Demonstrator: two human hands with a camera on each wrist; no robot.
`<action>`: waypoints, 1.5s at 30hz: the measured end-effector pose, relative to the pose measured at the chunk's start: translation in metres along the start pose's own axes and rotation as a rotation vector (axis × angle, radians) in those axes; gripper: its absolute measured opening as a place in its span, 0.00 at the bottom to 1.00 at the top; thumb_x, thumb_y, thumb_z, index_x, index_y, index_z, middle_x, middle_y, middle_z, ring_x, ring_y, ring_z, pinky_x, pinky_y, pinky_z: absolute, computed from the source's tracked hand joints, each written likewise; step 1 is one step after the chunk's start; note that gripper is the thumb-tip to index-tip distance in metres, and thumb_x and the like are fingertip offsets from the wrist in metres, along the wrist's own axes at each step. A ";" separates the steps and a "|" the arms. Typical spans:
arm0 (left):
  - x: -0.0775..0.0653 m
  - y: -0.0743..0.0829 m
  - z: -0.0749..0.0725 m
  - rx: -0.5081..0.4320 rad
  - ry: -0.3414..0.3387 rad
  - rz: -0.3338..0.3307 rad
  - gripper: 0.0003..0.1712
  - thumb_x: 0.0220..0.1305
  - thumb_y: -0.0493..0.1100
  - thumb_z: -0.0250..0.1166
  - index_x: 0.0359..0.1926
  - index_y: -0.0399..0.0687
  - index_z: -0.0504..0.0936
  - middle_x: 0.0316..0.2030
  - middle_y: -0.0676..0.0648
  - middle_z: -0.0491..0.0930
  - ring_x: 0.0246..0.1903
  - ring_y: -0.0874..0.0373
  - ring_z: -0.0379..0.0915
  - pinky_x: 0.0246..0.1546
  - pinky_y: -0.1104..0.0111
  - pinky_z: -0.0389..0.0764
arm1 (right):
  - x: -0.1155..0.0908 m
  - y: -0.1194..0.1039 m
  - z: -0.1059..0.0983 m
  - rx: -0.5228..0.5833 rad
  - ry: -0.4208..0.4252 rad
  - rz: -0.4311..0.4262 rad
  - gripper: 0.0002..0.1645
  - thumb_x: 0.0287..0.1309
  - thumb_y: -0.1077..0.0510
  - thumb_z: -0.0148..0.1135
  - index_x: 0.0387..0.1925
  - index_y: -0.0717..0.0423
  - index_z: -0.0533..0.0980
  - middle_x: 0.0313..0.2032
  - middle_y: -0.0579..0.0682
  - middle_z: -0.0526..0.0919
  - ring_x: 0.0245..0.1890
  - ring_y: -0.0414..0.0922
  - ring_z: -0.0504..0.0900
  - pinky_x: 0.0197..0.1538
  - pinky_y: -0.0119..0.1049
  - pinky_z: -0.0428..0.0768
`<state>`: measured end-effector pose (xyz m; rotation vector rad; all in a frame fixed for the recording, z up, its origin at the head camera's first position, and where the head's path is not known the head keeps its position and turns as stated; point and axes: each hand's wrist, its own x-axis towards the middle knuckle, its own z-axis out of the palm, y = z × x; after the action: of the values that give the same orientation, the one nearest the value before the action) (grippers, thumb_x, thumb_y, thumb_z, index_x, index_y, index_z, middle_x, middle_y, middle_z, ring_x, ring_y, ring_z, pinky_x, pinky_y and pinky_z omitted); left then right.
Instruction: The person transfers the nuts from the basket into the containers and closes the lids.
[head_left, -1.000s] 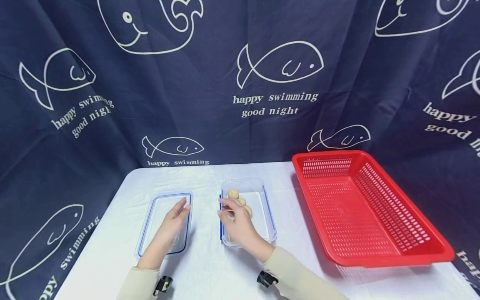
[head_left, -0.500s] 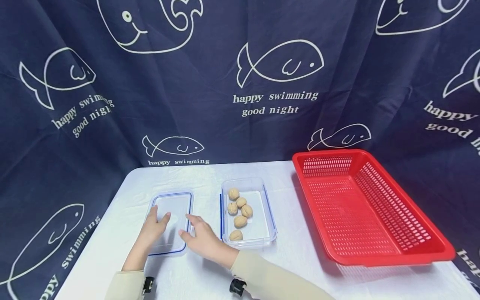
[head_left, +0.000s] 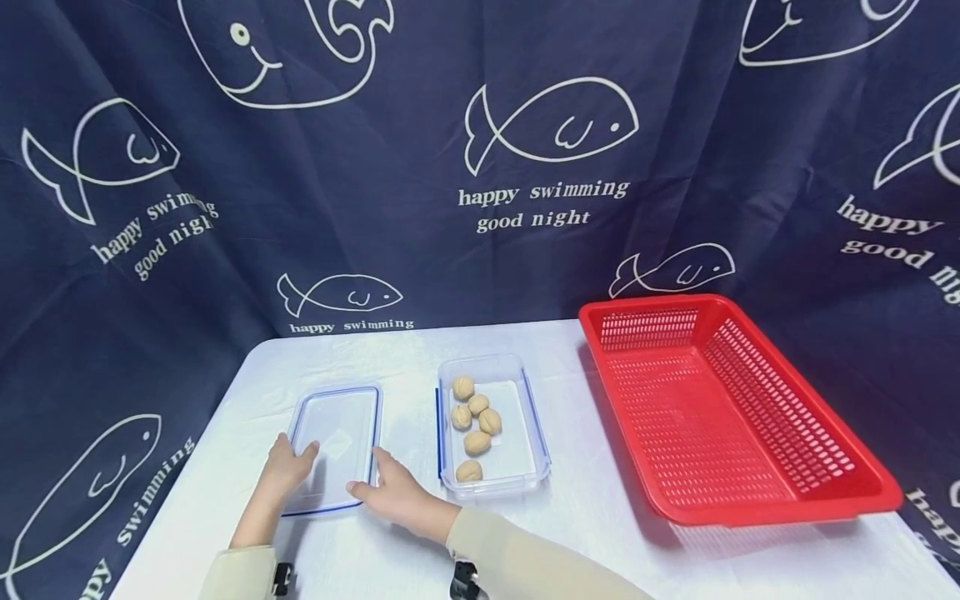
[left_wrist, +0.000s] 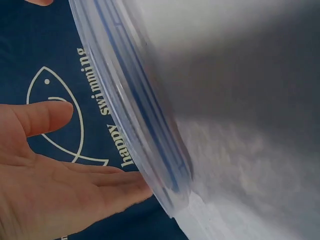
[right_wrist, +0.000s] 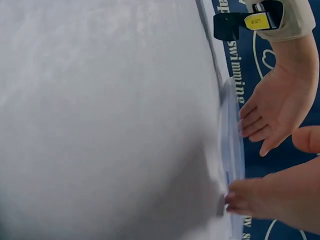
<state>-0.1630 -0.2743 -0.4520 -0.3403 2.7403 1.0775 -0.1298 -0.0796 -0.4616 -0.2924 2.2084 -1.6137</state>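
Note:
A clear plastic lid [head_left: 337,446] with a blue seal lies on the left of the table. My left hand [head_left: 287,467] is at its left edge, thumb spread away. In the left wrist view the straight fingers [left_wrist: 125,190] reach the lid's rim [left_wrist: 135,100]. Across from it, my right hand [head_left: 401,496] has its fingertips right at the lid's right edge, the thumb apart from the fingers. To the right stands a clear food container [head_left: 525,450] with several walnuts [head_left: 477,442] inside, mostly along its left side.
A large red plastic basket [head_left: 697,433] stands at the right of the white-covered table [head_left: 570,542]. A dark blue cloth [head_left: 420,250] printed with white fish hangs behind the table.
My right hand has left the container of walnuts and moved left to the lid. My left hand has shifted from over the lid to its left edge, nearer me.

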 end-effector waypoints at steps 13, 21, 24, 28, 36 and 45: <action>-0.002 0.008 -0.005 -0.135 0.037 -0.052 0.42 0.70 0.43 0.45 0.64 0.11 0.35 0.62 0.12 0.40 0.63 0.20 0.39 0.66 0.36 0.48 | -0.004 0.004 -0.004 0.070 -0.051 -0.033 0.48 0.59 0.53 0.64 0.70 0.72 0.51 0.66 0.69 0.62 0.65 0.61 0.65 0.69 0.49 0.66; -0.012 0.031 -0.009 -0.247 0.074 -0.036 0.43 0.71 0.43 0.46 0.69 0.21 0.32 0.67 0.18 0.40 0.67 0.24 0.37 0.69 0.39 0.46 | -0.012 -0.007 -0.019 0.045 -0.008 -0.068 0.50 0.59 0.53 0.64 0.71 0.70 0.49 0.71 0.67 0.52 0.67 0.62 0.62 0.71 0.50 0.60; -0.017 0.041 -0.010 -0.297 0.074 -0.015 0.42 0.71 0.41 0.45 0.70 0.23 0.31 0.68 0.19 0.39 0.68 0.25 0.37 0.69 0.40 0.46 | -0.015 -0.010 -0.028 0.048 -0.007 -0.089 0.51 0.60 0.53 0.64 0.72 0.69 0.47 0.72 0.66 0.49 0.67 0.62 0.62 0.71 0.49 0.60; -0.023 0.055 -0.012 -0.383 0.060 0.013 0.40 0.72 0.39 0.43 0.71 0.27 0.29 0.70 0.23 0.35 0.70 0.28 0.34 0.71 0.43 0.44 | -0.021 -0.015 -0.043 0.046 0.003 -0.128 0.50 0.61 0.54 0.63 0.72 0.69 0.45 0.73 0.65 0.47 0.67 0.62 0.61 0.71 0.48 0.59; -0.036 0.081 -0.014 -0.507 0.058 0.084 0.38 0.74 0.36 0.42 0.72 0.31 0.28 0.72 0.28 0.33 0.72 0.37 0.30 0.73 0.51 0.42 | -0.027 -0.024 -0.074 0.006 0.024 -0.185 0.48 0.63 0.54 0.61 0.73 0.68 0.46 0.73 0.63 0.47 0.68 0.61 0.60 0.71 0.45 0.59; -0.042 0.110 -0.008 -0.685 0.067 0.177 0.36 0.73 0.34 0.41 0.73 0.31 0.34 0.73 0.31 0.36 0.74 0.43 0.34 0.74 0.58 0.43 | -0.031 -0.030 -0.109 0.113 0.071 -0.219 0.47 0.65 0.58 0.58 0.72 0.69 0.42 0.73 0.64 0.45 0.71 0.57 0.52 0.71 0.44 0.58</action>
<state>-0.1539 -0.1954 -0.3644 -0.2189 2.3969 2.0713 -0.1505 0.0173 -0.3990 -0.4656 2.1903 -1.8840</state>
